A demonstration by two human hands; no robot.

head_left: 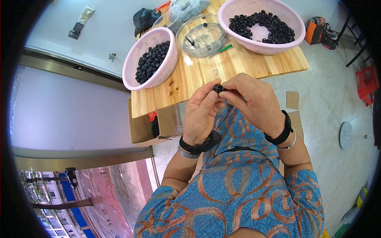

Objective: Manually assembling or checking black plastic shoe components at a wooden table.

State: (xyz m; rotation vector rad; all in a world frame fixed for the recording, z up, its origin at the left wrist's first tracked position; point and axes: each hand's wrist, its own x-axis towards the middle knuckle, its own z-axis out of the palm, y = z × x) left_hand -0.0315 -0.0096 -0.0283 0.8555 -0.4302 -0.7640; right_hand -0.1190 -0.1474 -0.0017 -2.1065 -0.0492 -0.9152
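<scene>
A room with a pale tiled floor [325,75] surrounds a light wooden table [234,65], and a frosted door panel [79,103] fills the left side. Below the table's left end sits an open brown cardboard box [140,133]. On the table at left, a pale pink perforated plastic basket [171,59] holds many small black pieces [152,61]; to its right, farther off, is a round clear plastic tub [193,50], with a slim green-handled tool [226,48] beside it. Nearer, the left hand [201,109] pinches a small round black part [218,88] between thumb and fingers, just off the table's near edge. The right hand [254,97] meets it from the other side, thumb and forefinger closed at the part. It looks light and stiff, probably hard plastic, and perhaps slippery; its outer rim seems the best hold, with fingertips opposed. Far right, a wider pink perforated basket [251,47] holds more black pieces, and a red plastic stool [367,81] stands beyond.
</scene>
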